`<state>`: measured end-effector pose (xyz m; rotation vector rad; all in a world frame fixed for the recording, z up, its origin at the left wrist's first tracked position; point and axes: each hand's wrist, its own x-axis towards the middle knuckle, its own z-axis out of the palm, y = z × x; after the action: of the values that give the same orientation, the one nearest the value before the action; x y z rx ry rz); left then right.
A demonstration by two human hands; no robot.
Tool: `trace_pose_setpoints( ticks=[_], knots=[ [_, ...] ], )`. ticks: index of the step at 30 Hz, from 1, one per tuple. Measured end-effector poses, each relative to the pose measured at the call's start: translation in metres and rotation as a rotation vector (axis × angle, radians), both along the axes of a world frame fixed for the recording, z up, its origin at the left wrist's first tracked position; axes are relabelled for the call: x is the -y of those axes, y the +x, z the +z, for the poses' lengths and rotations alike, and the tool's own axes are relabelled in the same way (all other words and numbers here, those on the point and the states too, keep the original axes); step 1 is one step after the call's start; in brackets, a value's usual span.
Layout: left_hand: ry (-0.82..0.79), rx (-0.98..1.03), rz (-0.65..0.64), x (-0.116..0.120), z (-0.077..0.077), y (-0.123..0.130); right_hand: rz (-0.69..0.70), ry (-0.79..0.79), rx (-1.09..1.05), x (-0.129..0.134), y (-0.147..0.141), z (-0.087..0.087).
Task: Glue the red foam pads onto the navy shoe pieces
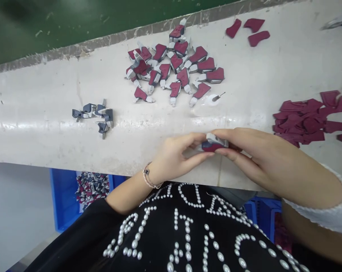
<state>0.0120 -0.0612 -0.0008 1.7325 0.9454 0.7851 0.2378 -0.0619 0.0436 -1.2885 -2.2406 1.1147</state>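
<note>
Near the table's front edge, my left hand (185, 153) and my right hand (244, 149) grip one small grey, navy and maroon plastic part (213, 144) between them. Its maroon side faces down toward me, and fingers cover both its ends. Beyond my hands lies a pile of similar parts with maroon tops (176, 62). To the left sits a small group of navy and grey parts (95, 113) with no maroon on them. A heap of loose maroon pieces (301, 121) lies to my right.
Three maroon pieces (254, 25) lie at the far right of the white table (46, 132). A small dark-tipped object (218, 97) rests in a shiny patch. Below the edge, a blue bin (64, 204) of mixed parts stands left, another blue bin (266, 215) right.
</note>
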Motion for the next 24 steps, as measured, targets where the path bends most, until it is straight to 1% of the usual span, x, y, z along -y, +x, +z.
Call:
trace_pose_setpoints(
  ticks=[2, 5, 10, 14, 16, 18, 20, 22, 24],
  knots=[
    [-0.017, -0.068, -0.048, -0.001, 0.007, -0.003, 0.064, 0.02, 0.018, 0.001, 0.001, 0.002],
    [0.002, -0.015, -0.037, -0.001, 0.01, -0.005, 0.116, 0.022, -0.008, 0.002, 0.002, 0.005],
    [0.05, 0.113, -0.001, 0.004, -0.002, 0.001, 0.156, 0.033, -0.078, 0.001, 0.005, 0.007],
    [0.156, 0.132, 0.073, 0.008, -0.012, 0.007, 0.161, 0.081, -0.064, -0.001, 0.006, 0.01],
    [0.179, 0.139, 0.11, 0.01, -0.014, 0.01, 0.152, 0.09, -0.047, -0.002, 0.006, 0.01],
    [0.123, 0.143, 0.107, 0.012, -0.015, 0.011, 0.163, 0.067, -0.03, -0.002, 0.008, 0.009],
    [0.01, 0.136, 0.076, 0.013, -0.015, 0.009, 0.178, 0.01, -0.017, -0.003, 0.01, 0.006],
    [-0.1, 0.135, 0.042, 0.013, -0.012, 0.007, 0.146, -0.054, 0.022, -0.003, 0.011, 0.004],
    [-0.156, 0.132, 0.005, 0.012, -0.007, 0.004, 0.115, -0.063, 0.069, -0.003, 0.01, 0.002]
  ],
)
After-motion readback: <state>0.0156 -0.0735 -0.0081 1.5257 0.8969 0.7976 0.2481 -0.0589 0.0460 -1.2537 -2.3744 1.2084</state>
